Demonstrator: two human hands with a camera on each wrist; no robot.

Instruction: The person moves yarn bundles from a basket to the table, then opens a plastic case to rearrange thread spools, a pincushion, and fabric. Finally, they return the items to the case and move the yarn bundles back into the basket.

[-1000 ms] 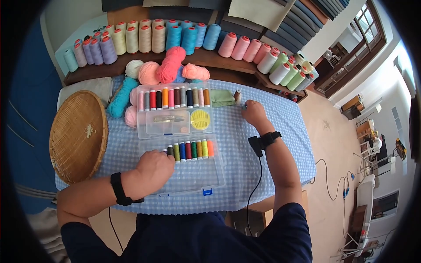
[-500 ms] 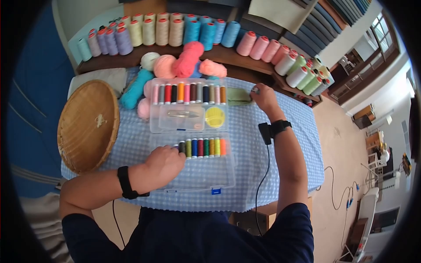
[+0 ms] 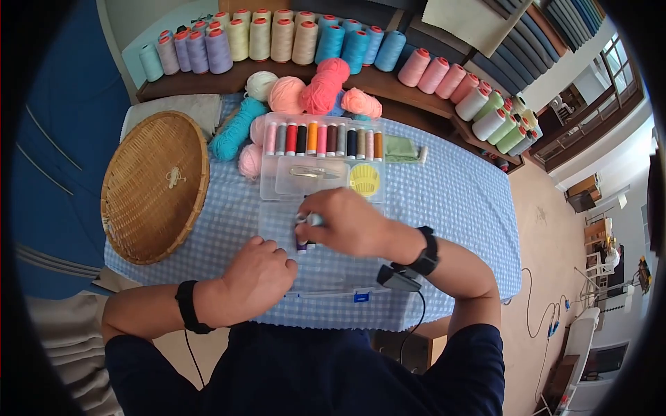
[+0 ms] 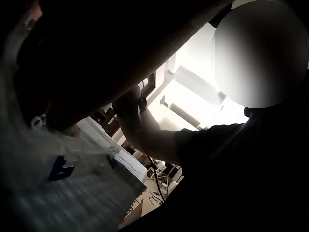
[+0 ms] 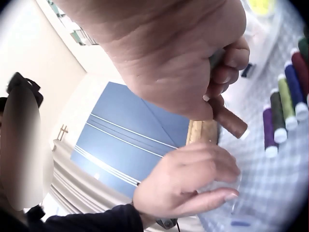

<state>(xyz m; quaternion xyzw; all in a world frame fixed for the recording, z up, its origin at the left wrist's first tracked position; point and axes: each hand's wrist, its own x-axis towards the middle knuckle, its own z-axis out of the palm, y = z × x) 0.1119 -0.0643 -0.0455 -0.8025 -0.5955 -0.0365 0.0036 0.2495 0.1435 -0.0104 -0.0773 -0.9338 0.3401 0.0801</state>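
Held in my right hand (image 3: pixel 345 220) are a brown spool (image 5: pixel 232 123) and a grey-green item (image 5: pixel 217 58), partly hidden by the palm. This hand is over the clear case's lower half, hiding most of its spool row; the right wrist view shows a purple spool (image 5: pixel 270 131) and others of several colours there. My left hand (image 3: pixel 258 277) is at that half's left side, thumb and fingers around clear plastic (image 5: pixel 223 185). Coloured spools (image 3: pixel 321 140) lie in the case's upper half, above silver snips (image 3: pixel 313 172) and a yellow disc (image 3: pixel 364 180). The left wrist view is dark, with a blue latch (image 4: pixel 62 167).
A wicker tray (image 3: pixel 154 187) lies left on the checked cloth (image 3: pixel 444 229). Yarn balls (image 3: pixel 286 95) sit behind the case, folded green fabric (image 3: pixel 402 150) to its right. Large thread cones (image 3: pixel 282 41) line the back shelf (image 3: pixel 243 69). A cable (image 3: pixel 414 326) hangs from my right wrist.
My right hand has come left from beside the green fabric to above the lower half, carrying the brown spool that stood there. My left hand has drawn slightly towards me, away from the spool row.
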